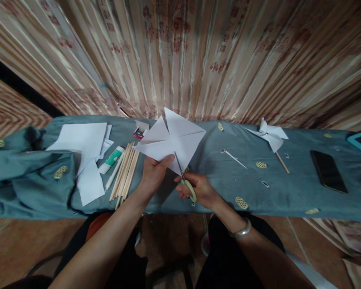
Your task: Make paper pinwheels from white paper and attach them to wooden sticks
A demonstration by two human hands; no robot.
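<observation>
Left hand [154, 172]: clamped on the paper [185, 140], thumb on top, at the edge nearest the wearer. Right hand [202, 188]: closed round the green handles of the scissors [193, 190], bracelet [242, 229] on that wrist. Hands sit close but apart, not touching each other.

Paper is a white square, held up just beyond both hands, corners out like a diamond. Slits show at its far, left and right corners; the far one gapes. Scissor blades lie at the near corner, between the hands, tips toward the middle. Can't tell how far that cut runs.

Left of the left hand: bundle of sticks [124, 170] nearest, then a white rod [115, 171], glue tube [111, 159] with green label, and loose sheets [86, 138] furthest out. Small open box [140, 130] beyond the left hand, next to the paper's left side, small metal bits inside.

Right of the right hand: thin white strip [236, 159], then a pinwheel [270, 136] on a stick further out, then a dark phone [329, 171]. All on green cloth [216, 180]; curtain [180, 60] beyond.
</observation>
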